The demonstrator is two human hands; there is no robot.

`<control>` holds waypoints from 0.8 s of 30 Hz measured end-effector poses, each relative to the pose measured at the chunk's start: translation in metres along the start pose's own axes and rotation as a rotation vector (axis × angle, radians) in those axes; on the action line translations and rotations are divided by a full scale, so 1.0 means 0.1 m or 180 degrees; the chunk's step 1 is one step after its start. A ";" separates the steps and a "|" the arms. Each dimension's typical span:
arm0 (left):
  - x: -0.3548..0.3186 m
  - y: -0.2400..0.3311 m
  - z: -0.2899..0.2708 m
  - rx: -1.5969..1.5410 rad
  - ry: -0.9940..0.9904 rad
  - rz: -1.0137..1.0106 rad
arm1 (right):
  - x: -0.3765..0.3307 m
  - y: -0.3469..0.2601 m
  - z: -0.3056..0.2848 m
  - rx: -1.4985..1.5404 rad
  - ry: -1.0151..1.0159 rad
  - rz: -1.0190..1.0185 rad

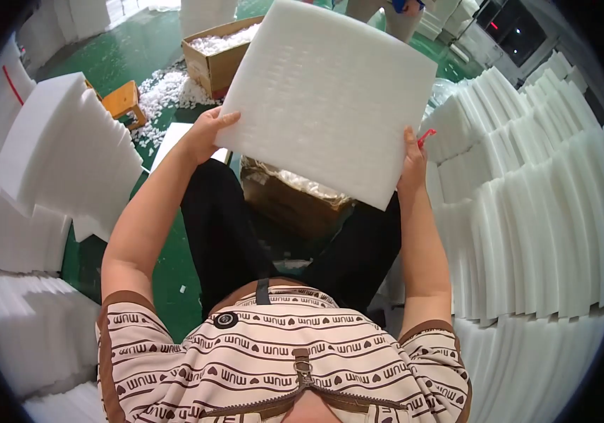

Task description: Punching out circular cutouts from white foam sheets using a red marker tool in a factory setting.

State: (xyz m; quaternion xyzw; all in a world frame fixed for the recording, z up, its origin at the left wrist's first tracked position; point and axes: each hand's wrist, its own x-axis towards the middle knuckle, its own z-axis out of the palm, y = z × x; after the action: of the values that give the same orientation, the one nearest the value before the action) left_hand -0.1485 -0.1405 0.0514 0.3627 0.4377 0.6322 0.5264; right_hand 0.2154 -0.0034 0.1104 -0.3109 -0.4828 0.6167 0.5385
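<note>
Both hands hold up a large white foam sheet [330,99] with rows of small marks across its face. My left hand [205,135] grips its left edge near the lower corner, thumb on the face. On the right edge is my right hand [413,163], thumb up along the foam. A small red object [426,137], its kind unclear, sticks out beside that hand's fingers. Below the sheet, between my knees, stands an open cardboard box [295,201] with white pieces in it, partly hidden by the foam.
Tall stacks of white foam sheets stand at right [520,233] and left [62,148]. Ahead are a cardboard box [207,70] of white scraps, spilled foam bits [168,92] and a small orange stool [124,102]. Another person [386,17] stands at the far side.
</note>
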 end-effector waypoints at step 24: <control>1.03 -0.84 0.72 -0.0700 0.0409 -0.0990 | 0.54 0.65 0.03 0.0265 -0.0851 0.1045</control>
State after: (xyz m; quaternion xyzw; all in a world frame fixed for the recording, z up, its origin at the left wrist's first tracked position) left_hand -0.0723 -0.0214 -0.0020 0.1899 0.4495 0.6091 0.6252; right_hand 0.1766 0.0507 0.0582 -0.2783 -0.4669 0.7512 0.3744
